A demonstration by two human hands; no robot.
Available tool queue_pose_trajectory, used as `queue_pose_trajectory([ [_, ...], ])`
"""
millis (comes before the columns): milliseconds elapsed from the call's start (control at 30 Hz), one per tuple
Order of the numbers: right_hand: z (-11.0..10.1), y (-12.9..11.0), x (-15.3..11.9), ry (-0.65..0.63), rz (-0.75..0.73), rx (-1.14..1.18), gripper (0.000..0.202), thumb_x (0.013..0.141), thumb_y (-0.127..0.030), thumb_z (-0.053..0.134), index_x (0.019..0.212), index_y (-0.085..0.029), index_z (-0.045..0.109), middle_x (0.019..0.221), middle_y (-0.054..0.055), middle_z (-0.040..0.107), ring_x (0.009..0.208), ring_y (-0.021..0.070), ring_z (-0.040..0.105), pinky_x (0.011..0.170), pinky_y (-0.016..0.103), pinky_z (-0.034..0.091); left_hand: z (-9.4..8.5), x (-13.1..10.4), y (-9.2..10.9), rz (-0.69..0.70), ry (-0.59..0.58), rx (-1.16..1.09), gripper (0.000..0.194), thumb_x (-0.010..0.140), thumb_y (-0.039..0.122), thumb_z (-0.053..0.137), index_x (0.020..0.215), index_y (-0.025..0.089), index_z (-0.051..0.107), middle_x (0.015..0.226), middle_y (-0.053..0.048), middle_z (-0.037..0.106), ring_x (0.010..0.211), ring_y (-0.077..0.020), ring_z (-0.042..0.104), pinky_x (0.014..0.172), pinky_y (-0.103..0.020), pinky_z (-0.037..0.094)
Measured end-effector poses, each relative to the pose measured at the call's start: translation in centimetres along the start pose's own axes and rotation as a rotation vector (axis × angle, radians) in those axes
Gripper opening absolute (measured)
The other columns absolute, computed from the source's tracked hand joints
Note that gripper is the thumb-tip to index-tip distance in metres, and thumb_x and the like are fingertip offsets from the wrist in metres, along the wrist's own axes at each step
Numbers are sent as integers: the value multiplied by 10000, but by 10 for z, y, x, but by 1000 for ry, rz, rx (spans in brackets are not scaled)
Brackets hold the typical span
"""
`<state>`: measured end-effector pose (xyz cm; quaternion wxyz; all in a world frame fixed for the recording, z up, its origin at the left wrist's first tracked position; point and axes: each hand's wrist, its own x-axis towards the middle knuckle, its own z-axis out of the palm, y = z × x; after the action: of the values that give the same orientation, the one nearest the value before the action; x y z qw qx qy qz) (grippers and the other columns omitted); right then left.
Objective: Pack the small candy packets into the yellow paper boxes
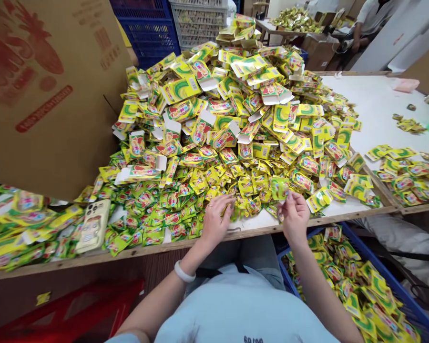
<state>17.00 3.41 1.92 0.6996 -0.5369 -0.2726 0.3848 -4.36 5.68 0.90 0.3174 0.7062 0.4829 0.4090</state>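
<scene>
My right hand pinches a small yellow-green sachet by its edge, just above the table's front edge. To its left, my left hand is at the near side of a heap of small yellow and green sachets, fingers loosely bent and apart. I see nothing held in it, though the spot by its fingertips is blurred. Behind the sachets rises a large pile of small yellow-green printed boxes, many with white end flaps standing out.
A large cardboard carton stands at the left, and a phone lies on sachets near it. Below right, a blue crate holds filled boxes. More boxes lie beyond a wooden divider. A person sits at the back.
</scene>
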Motion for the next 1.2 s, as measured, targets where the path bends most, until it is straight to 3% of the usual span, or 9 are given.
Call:
queue_pose_trajectory([
  [100,-23,1,8,60,2,-53,422,750,-546,749,894,-215,532,567,-89,531,438,85,480,431,209,374,1,14,3,133,-24,315,324,994,318,451,1227,170,621,1182,-126,670,1135,-267,589,1027,-453,434],
  [200,-31,9,1,39,36,-73,436,739,-554,753,898,-211,536,555,-87,529,434,89,480,421,209,371,20,41,10,141,-48,545,470,967,360,513,1350,86,514,1248,-204,606,1170,-327,557,979,-464,452],
  [333,-25,18,-14,23,50,-72,425,771,-563,717,920,-215,526,572,-78,545,430,86,473,408,202,373,43,73,19,132,-152,661,293,910,277,614,1140,96,612,1131,-200,635,1092,-346,578,908,-466,462],
  [467,-10,21,-26,24,38,-84,370,845,-563,636,916,-235,481,554,-89,505,408,91,463,396,205,371,45,72,19,73,-159,414,97,927,247,584,968,159,571,962,-110,648,890,-256,617,780,-374,480],
  [733,25,38,-36,-44,-83,-226,302,932,-531,524,976,-236,482,649,-43,556,509,132,531,518,261,452,44,26,22,-223,-95,-386,294,975,413,472,1148,187,546,713,6,610,618,-156,587,596,-272,472],
  [867,26,47,-37,-103,-156,-311,244,954,-469,498,986,-229,518,705,-11,581,568,153,565,575,293,477,41,22,24,-241,-40,-474,435,938,578,475,849,171,602,730,-20,604,655,-163,575,621,-292,496],
  [1000,21,41,-37,-154,-222,-377,214,912,-437,563,954,-227,567,849,44,611,708,180,602,671,333,514,40,26,22,-236,-23,-503,416,860,579,615,806,166,610,736,-13,613,711,-164,579,715,-299,501],
  [1133,15,22,-25,-226,-192,-263,472,825,-453,672,1216,-255,495,1200,104,586,1030,217,615,789,346,551,40,27,24,-158,-77,-448,406,883,558,597,784,168,650,771,-37,632,798,-195,596,772,-321,499],
  [1200,14,14,-14,-331,-92,-159,508,801,-456,705,1233,-255,530,1102,73,645,1002,211,640,815,352,561,39,31,28,-50,-126,-359,411,911,544,563,778,169,666,861,-65,635,882,-214,602,834,-346,500],
])
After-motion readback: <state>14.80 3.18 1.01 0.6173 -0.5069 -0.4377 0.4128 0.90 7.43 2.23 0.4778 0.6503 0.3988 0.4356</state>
